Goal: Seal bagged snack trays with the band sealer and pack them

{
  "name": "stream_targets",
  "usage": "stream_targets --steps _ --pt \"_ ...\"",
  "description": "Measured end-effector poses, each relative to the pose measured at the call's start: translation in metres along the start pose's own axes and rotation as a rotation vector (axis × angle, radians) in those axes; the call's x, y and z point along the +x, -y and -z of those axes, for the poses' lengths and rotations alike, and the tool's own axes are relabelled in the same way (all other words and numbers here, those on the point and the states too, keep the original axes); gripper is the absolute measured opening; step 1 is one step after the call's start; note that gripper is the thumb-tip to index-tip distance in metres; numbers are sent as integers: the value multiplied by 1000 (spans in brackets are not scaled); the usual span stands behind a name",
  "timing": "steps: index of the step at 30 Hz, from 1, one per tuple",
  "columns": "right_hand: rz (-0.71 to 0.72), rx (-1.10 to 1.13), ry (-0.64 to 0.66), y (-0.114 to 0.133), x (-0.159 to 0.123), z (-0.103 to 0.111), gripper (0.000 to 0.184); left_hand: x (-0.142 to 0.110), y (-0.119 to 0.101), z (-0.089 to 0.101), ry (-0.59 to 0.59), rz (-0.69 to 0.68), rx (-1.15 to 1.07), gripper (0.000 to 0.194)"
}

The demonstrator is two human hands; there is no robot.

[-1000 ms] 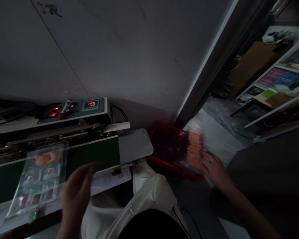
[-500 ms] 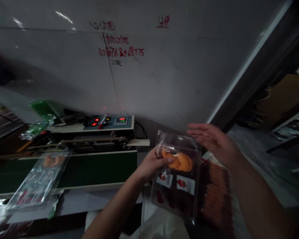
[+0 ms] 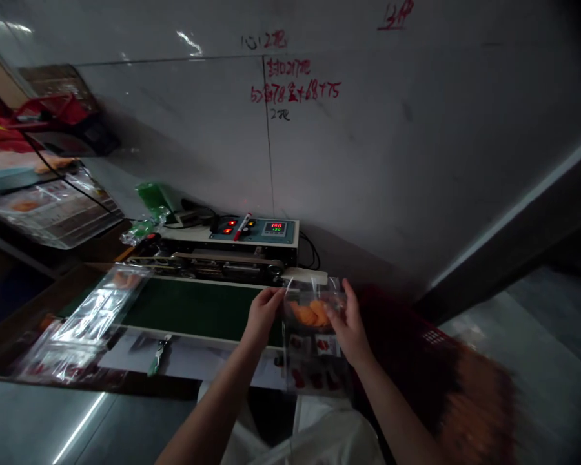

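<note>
A clear plastic bag (image 3: pixel 314 361) hangs upright between my hands, at the right end of the sealing machine's green conveyor belt (image 3: pixel 193 310). Inside it are a curved orange item (image 3: pixel 310 314), small printed packets (image 3: pixel 326 345) and dark red pieces below. My left hand (image 3: pixel 264 316) pinches the bag's upper left edge. With thumb and fingers, my right hand (image 3: pixel 351 326) grips its upper right side. Another filled bag (image 3: pixel 104 303) lies at the belt's left end. The sealing machine's control panel (image 3: pixel 252 229) shows lit red switches and a number display, with a red marker (image 3: pixel 243 227) on it.
To my right stands a dark red crate (image 3: pixel 433 336) with blurred orange items (image 3: pixel 479 400). Several shiny filled bags (image 3: pixel 62 349) lie at lower left. Keys with a green tag (image 3: pixel 159 355) rest before the belt. A wall (image 3: pixel 343 161) with handwriting rises behind.
My right hand, open and apart before, now grips the bag's right side. My left hand has shifted to its left edge. The bag on the belt has moved left, and the view has turned left.
</note>
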State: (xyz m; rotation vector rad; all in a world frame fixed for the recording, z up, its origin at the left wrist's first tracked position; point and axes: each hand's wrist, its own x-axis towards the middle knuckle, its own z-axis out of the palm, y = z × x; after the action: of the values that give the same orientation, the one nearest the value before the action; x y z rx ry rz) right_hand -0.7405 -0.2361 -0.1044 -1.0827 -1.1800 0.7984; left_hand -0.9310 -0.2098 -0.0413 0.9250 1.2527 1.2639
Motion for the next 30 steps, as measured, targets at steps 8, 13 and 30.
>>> stream_targets --steps 8,13,30 --pt "159 -161 -59 -19 5 1 49 25 11 -12 -113 70 -35 50" --pt "144 -297 -119 -36 14 3 55 43 22 -19 -136 144 -61 44" --pt "86 -265 -297 -51 23 -68 52 70 15 17 -282 80 96 25"
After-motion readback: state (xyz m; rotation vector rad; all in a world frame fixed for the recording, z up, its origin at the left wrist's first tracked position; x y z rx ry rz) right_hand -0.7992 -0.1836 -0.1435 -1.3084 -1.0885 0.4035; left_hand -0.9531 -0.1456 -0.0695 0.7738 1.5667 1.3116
